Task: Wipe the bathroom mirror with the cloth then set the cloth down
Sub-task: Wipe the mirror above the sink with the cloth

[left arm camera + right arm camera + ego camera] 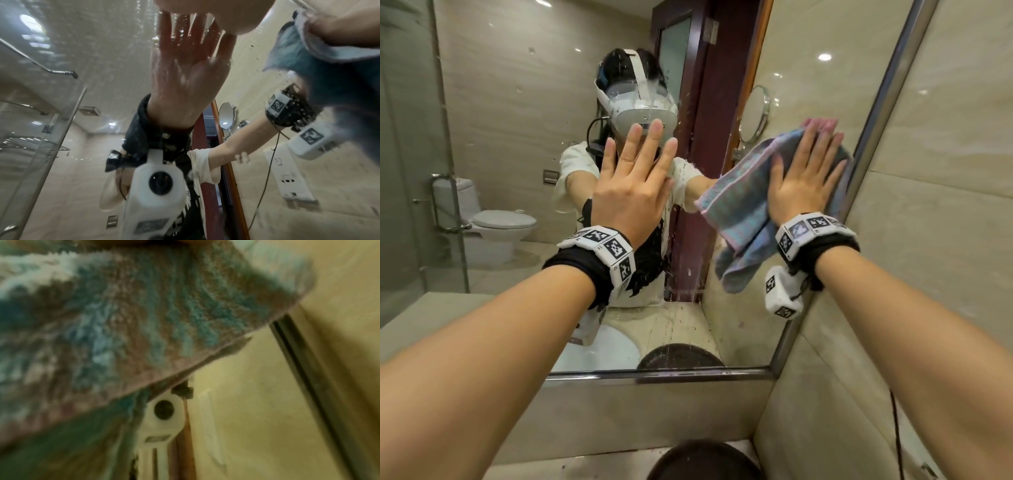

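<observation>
Against the mirror point(517, 102), flat right hand point(804, 178) presses the cloth point(739, 205); left hand point(631, 185) rests spread open.

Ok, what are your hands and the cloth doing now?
Left hand flat on mirror, holding nothing. Right hand flat, pressing cloth by mirror's right edge. Nothing in the way.

One mirror point(517, 102), one cloth point(743, 205), two hands
</observation>
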### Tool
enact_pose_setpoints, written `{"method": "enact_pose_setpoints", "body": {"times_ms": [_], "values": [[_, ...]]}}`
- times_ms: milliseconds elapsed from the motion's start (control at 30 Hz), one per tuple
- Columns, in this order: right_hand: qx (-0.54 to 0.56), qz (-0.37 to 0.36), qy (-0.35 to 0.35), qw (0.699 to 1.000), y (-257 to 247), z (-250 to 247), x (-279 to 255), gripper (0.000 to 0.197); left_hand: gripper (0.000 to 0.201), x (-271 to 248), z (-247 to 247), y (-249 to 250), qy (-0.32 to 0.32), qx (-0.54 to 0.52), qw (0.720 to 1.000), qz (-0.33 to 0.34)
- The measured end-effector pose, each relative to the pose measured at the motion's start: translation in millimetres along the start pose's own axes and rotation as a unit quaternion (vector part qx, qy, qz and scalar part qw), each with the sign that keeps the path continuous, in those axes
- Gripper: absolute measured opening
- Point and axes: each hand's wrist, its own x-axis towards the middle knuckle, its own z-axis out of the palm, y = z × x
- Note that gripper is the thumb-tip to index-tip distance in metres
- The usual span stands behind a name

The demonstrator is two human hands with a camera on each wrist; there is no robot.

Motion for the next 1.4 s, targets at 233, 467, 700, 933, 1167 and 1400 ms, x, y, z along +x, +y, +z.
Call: {"method": "enact_pose_setpoints", "body": {"times_ms": [233,467,700,933,1167,1400], "values": [[-0.018,-0.168,-0.092,0.981,-10.0,33.7,-77.9,0.077,0.042,0.3,0.3,-0.5,-0.002,0.003,1.000,0.002],[-0.072,-0.268,-0.034,0.960,-22.8,24.4,-53.4,0.077,0.042,0.3,1.2,-0.3,0.000,0.023,1.000,0.008],[-0.010,-0.165,0.031,0.986,-71.7,-18.9,2.8,0.072,0.041,1.9,-2.4,-2.2,-0.012,0.021,1.000,0.013],[-0.043,-0.293,-0.030,0.955,-67.8,4.1,-57.1,0.074,0.049,1.0,-23.0,-9.8,-0.109,-0.048,0.993,0.000],[0.012,-0.135,0.040,0.990,-107.0,-57.3,49.7,0.074,0.059,7.9,-34.7,-36.5,-0.162,0.003,0.985,-0.055],[0.003,-0.246,0.008,0.969,-111.6,-24.1,-9.9,0.074,0.060,2.0,-35.4,-24.2,-0.193,-0.035,0.979,-0.060]]}}
